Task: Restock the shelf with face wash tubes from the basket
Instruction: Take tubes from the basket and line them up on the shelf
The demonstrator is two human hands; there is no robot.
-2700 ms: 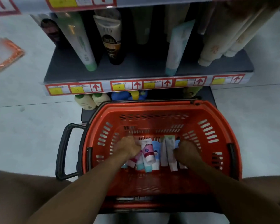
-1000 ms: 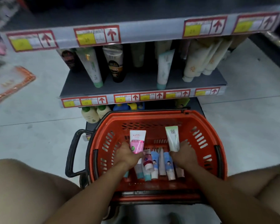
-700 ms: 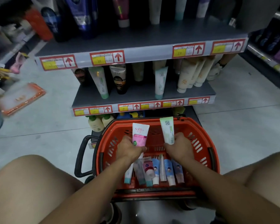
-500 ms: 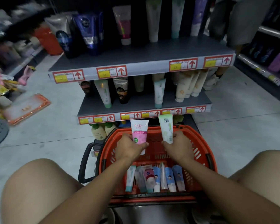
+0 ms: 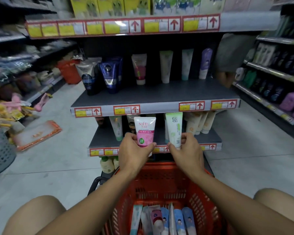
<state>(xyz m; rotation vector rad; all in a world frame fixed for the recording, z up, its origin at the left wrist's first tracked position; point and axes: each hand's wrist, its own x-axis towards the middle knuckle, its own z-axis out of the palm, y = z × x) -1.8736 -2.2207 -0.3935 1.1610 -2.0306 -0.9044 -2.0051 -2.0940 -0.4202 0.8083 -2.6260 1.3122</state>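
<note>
Above the basket (image 5: pixel 161 187), upright pink tube (image 5: pixel 145 131) pinched in left hand (image 5: pixel 134 153), green tube (image 5: pixel 174 128) in right hand (image 5: pixel 187 151).

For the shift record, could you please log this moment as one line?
left hand: holds pink tube | right hand: holds green tube | both raised above basket | shelf: unreached

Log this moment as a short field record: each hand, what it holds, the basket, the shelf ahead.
left hand: holds pink tube upright
right hand: holds white-green tube upright
basket: orange, below the hands, several tubes left at its bottom
middle shelf: tubes standing at the back, front part bare
lower shelf: tubes standing, just behind the held ones
</note>
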